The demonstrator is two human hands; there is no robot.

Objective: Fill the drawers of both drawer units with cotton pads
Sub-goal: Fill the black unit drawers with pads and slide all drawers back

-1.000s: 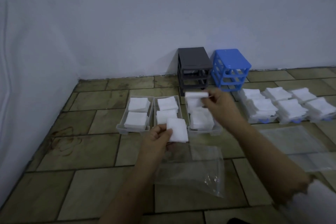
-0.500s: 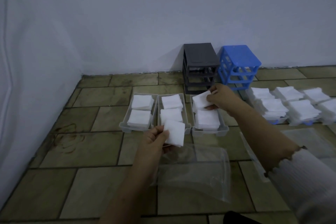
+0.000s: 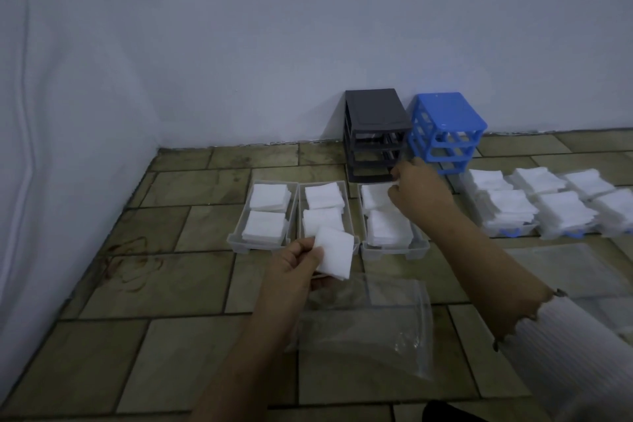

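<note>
Three clear drawers (image 3: 236, 239) lie side by side on the tiled floor, each holding two stacks of white cotton pads (image 3: 263, 228). My left hand (image 3: 294, 265) pinches a small stack of pads (image 3: 335, 252) just in front of the middle drawer. My right hand (image 3: 419, 193) reaches over the far end of the right drawer (image 3: 421, 245), its fingers on the far stack of pads (image 3: 375, 197) there. Against the wall stand an empty grey drawer unit (image 3: 375, 120) and an empty blue drawer unit (image 3: 445, 123).
More drawers heaped with pads (image 3: 510, 207) sit in a row at the right. A clear plastic bag (image 3: 370, 329) lies on the floor under my left forearm, and other clear bags (image 3: 565, 267) lie at the right. White walls meet in a corner at the left.
My right hand has lowered its pads onto the far stack in the right drawer. My left hand has stayed roughly where it was with its pads.
</note>
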